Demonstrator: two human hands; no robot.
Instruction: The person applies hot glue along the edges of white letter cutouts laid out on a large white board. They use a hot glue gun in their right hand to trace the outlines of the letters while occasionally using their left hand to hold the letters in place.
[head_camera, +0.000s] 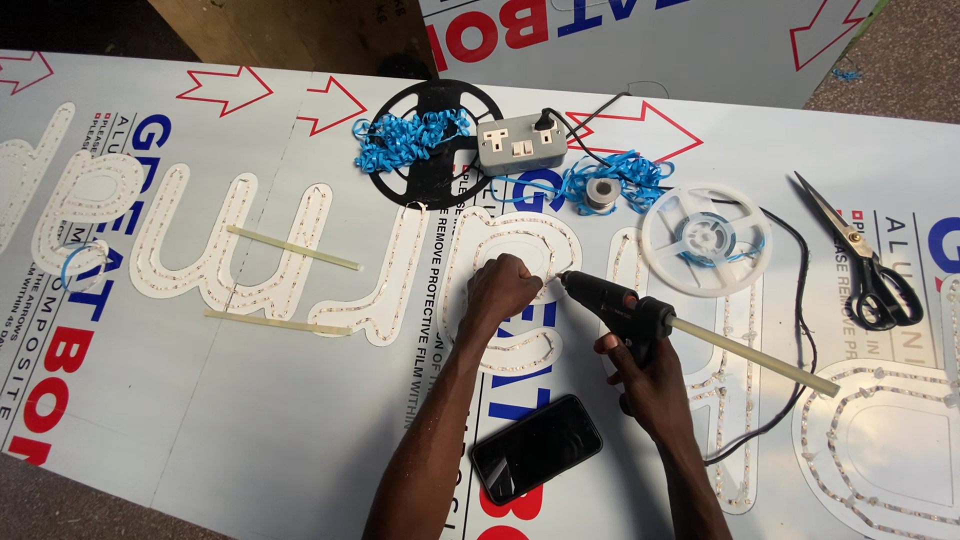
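while the view runs from the left edge, a white cut-out letter (85, 205) lies on the printed sheet (250, 400), and next to it a wider letter (235, 250) with two pale glue sticks (292, 247) laid across it. further along, a black reel (435, 140) sits near the top with a bunch of blue ribbon (405, 138) on it, and a grey socket box (520, 143) just beside it with a black plug pushed in.

near the middle, the left hand (505, 290) is curled into a fist, knuckles pressing down on the rounded letter (515, 290) lined with a strip of small lights; whether it pinches anything i cannot tell. just right of that fist is the tip of the black glue gun (610, 303), which the right hand (645, 375) grips closed around the handle, a glue stick poking out the back. a dark phone (535, 447) lies on the sheet below, between the two forearms.

to the right sit a small grey spool (601, 193), a white reel (705, 238), then black-handled scissors (865, 262) near the far edge.
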